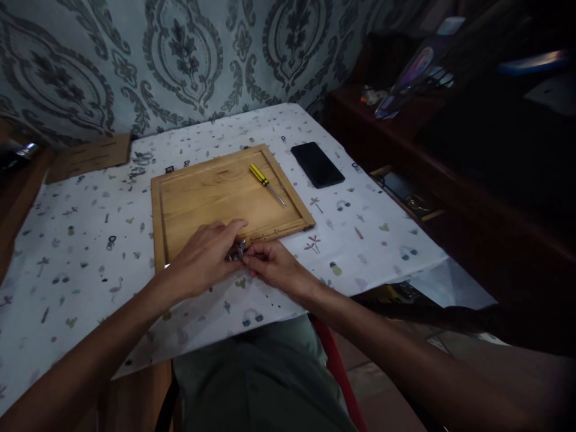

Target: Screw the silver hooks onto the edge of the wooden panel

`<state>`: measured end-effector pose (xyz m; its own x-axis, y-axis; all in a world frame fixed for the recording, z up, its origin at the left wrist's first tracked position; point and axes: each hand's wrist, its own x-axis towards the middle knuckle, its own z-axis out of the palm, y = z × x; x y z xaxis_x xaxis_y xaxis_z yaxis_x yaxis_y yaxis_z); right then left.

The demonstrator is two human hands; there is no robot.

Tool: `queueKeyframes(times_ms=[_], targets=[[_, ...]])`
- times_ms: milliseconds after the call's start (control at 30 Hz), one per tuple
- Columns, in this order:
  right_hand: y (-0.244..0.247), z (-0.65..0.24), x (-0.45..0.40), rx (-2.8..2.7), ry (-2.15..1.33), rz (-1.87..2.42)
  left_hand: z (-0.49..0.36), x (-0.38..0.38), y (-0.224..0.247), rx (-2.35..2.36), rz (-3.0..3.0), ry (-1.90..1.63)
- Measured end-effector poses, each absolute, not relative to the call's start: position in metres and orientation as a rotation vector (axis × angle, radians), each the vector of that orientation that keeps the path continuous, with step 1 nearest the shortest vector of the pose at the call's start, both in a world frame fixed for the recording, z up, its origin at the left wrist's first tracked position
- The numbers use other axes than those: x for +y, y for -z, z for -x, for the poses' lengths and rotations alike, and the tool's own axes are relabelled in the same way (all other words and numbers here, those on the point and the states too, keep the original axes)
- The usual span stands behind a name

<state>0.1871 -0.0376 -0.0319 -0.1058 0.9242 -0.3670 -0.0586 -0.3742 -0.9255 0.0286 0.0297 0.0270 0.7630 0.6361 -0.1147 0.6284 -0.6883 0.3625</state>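
A framed wooden panel (202, 201) lies flat on the cloth-covered table. At its near edge is a small metal hinge-like piece (242, 247). My left hand (204, 255) rests over that edge, thumb and fingers closed around the metal piece. Just to its right, my right hand (272, 264) is pinched at the same piece; anything tiny between its fingertips is too small to tell. A screwdriver with a yellow and black handle (260, 174) lies on the panel's right part, its tip toward the near right corner.
A black phone (317, 164) lies right of the panel. Small metal parts (141, 159) and a brown cardboard piece (92, 157) are at the back left. The patterned tablecloth (387, 240) hangs over the near edge. An open drawer (416, 201) stands at the right.
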Motion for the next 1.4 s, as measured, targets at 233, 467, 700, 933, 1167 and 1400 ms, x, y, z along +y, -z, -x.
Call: queueKeyframes(times_ms=[233, 467, 700, 933, 1167, 1400], targets=[[0.032, -0.188, -0.038, -1.065, -1.564, 1.392, -0.030, 0.027, -0.025, 0.978, -2.569, -0.035], [0.031, -0.187, -0.036, -1.056, -1.573, 1.387, -0.027, 0.021, -0.015, 0.979, -2.611, -0.161], [0.032, -0.200, -0.048, -1.244, -1.358, 1.309, -0.026, 0.018, -0.014, 1.041, -2.567, -0.207], [0.035, -0.219, -0.047, -2.027, -0.439, 1.387, -0.030, 0.012, -0.018, 1.168, -2.479, -0.193], [0.040, -0.219, -0.041, -2.327, -0.222, 1.532, -0.027, 0.010, -0.013, 1.210, -2.451, -0.220], [0.040, -0.219, -0.042, -2.389, -0.173, 1.558, -0.024, 0.011, -0.006, 1.202, -2.427, -0.313]])
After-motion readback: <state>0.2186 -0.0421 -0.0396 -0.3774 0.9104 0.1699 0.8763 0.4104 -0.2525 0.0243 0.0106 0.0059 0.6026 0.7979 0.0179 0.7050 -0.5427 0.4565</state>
